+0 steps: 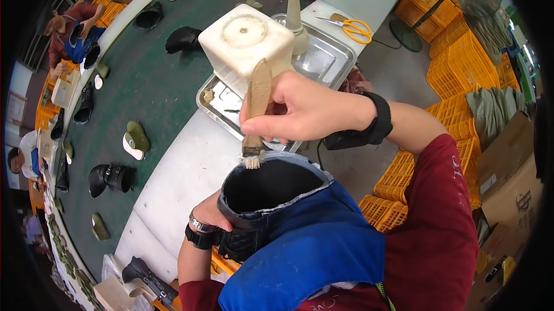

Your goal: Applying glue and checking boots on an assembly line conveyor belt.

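In my right hand is a flat wooden brush, pinched between thumb and fingers with its pale bristles pointing down. The bristle tips meet or hover just over the far rim of a black boot; contact is hard to judge. That boot's opening faces up, and a greyish-white film runs along its rim. My left hand grips the boot's shaft from the left, its fingers partly hidden. Buckled straps show below the hand. A blue apron lies behind the boot, against my body.
Ahead, a metal tray carries a white plastic container and a beige cone-topped bottle. Orange-handled scissors lie beyond. A green conveyor on the left bears black boots and insoles. Orange crates line the right; co-workers sit across.
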Demonstrator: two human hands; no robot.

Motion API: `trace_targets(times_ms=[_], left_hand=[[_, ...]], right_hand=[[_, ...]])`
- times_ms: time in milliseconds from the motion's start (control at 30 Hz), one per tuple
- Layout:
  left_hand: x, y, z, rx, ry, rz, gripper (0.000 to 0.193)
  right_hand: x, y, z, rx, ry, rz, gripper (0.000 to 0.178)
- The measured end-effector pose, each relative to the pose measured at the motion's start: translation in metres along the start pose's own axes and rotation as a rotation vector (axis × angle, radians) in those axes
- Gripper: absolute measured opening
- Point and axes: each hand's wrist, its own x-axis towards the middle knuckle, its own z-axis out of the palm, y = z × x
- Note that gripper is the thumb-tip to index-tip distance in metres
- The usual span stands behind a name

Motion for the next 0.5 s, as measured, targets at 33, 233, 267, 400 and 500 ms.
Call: trace_targets(times_ms=[33, 233, 267, 400, 500], left_hand=[[-0.001, 0.000, 0.000, -0.002, 0.002, -0.008, 0.115], [0.009, 0.010, -0.007, 0.074, 0.144, 0.087, 0.098], [0.015, 0.014, -0.007, 0.086, 0.200, 0.130, 0.095], [0.002, 0.027, 0.008, 0.091, 0.451, 0.381, 0.083], [-0.031, 0.031, 0.009, 0.212, 0.654, 0.526, 0.074]], right_hand=[[0.000, 0.001, 0.000, 0.041, -0.002, 0.011, 0.016], [-0.007, 0.026, -0.017, -0.048, 0.081, 0.119, 0.022], [-0.009, 0.035, -0.026, -0.114, 0.153, 0.052, 0.026], [-0.033, 0.059, -0.065, 0.152, 0.466, 0.039, 0.020], [-0.059, 0.073, -0.085, 0.141, 0.659, 0.024, 0.020]])
